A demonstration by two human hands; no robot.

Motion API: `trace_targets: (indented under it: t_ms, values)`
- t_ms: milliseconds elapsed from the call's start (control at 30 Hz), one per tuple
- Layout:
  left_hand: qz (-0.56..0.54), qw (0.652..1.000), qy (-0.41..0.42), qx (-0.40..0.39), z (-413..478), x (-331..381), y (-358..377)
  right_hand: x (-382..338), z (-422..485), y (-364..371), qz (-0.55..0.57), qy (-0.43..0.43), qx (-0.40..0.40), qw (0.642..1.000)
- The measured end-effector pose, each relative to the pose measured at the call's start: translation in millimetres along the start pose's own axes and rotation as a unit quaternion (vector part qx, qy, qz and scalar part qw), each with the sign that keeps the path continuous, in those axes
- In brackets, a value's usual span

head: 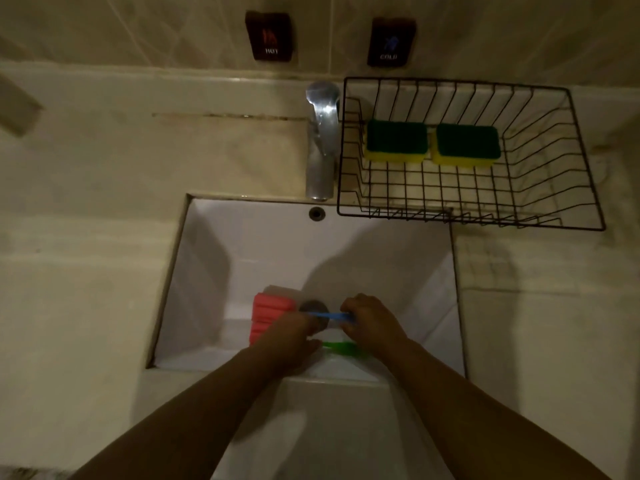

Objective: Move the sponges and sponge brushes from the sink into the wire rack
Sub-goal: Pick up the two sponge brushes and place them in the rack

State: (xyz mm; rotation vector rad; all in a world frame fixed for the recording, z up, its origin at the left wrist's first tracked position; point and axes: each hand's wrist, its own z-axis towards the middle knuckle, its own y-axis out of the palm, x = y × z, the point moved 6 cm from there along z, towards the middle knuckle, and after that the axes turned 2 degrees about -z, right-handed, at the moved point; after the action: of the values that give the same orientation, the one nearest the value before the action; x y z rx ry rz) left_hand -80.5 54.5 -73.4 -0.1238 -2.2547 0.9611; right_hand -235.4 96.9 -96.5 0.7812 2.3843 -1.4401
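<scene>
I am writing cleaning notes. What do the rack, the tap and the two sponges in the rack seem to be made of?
Rack: thin dark wire, likely coated metal, open grid.
Tap: shiny silver metal, probably chrome; it reflects light.
Sponges: yellow foam under a dark green, matte scouring layer.

The beige counter [86,289] bears the wire rack [588,188] beside the faucet [322,140]; the sink [242,237] is sunk in it.

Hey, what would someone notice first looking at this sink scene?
Probably the two green-and-yellow sponges side by side in the black wire rack, right of the faucet. Then both hands, left hand and right hand, meeting over a blue handle in the white sink, beside a pink sponge.
</scene>
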Motion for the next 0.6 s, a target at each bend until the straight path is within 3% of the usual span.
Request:
trace_targets:
  t_ms: [300,600]
  values:
    - [0.038,0.997,0.009,-0.068,12.9,-4.6,15.7,-11.9,24.9,18.8,-0.047,-0.017,-0.020,0.999]
    - [0.063,0.995,0.018,-0.075,16.5,-5.3,21.1,-12.8,26.8,22.4,-0.034,-0.005,-0.035,0.999]
